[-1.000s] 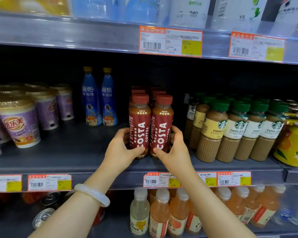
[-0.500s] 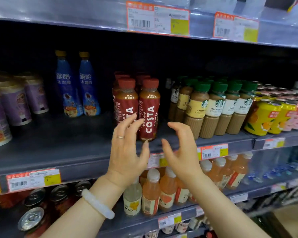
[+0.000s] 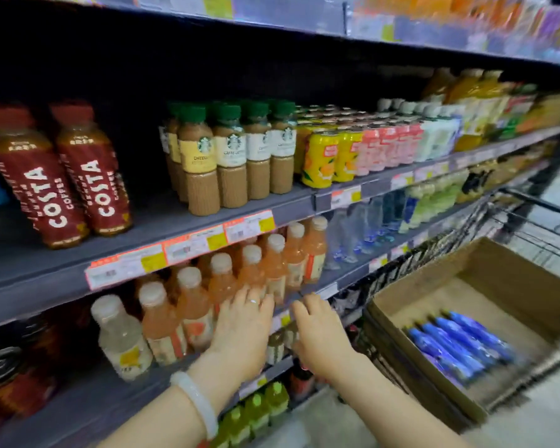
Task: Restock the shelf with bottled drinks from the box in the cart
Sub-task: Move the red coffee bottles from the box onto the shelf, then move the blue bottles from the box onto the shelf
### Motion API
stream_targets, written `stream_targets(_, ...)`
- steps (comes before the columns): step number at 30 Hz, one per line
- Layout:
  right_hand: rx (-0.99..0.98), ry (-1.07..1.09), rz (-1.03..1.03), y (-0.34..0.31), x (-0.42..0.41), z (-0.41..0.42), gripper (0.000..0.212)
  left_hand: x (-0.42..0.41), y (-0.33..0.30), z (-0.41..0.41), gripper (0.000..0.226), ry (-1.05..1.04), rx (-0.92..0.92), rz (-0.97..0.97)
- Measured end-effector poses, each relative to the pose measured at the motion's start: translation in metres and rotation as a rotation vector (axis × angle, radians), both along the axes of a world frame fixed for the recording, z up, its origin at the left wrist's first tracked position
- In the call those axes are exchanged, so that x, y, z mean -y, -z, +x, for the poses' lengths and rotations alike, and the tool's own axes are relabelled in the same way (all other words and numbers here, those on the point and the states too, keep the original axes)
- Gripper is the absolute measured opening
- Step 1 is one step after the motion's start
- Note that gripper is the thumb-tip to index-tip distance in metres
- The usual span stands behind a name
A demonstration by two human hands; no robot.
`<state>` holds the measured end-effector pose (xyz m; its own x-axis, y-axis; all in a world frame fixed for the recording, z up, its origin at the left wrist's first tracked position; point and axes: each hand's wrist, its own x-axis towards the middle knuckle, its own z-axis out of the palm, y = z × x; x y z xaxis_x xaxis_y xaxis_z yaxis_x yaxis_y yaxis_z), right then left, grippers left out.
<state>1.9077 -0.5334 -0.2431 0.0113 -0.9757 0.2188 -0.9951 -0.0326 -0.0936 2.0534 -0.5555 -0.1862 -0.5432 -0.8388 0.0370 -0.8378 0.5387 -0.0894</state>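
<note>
Both your hands have dropped away from the two Costa bottles [image 3: 62, 176], which now stand alone on the shelf [image 3: 162, 234] at the far left. Your left hand [image 3: 243, 331] and right hand [image 3: 320, 334] hang empty with fingers spread, in front of the lower row of peach-coloured bottles [image 3: 227, 286]. Near right, the cardboard box [image 3: 434, 286] sits in the cart [image 3: 530, 221], with blue bottles [image 3: 459, 344] lying inside it.
</note>
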Motion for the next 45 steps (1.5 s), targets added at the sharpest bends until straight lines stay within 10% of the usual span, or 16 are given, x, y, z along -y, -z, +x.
stream_targets(17, 0.054, 0.404, 0.244, 0.048, -0.174, -0.270, 0.050, -0.114, 0.070, -0.293, 0.047, 0.302, 0.035, 0.196)
stream_targets(45, 0.115, 0.410, 0.727, 0.179, -0.010, -0.570, 0.044, 0.038, 0.178, -0.557, 0.055, 0.173, 0.185, 0.485)
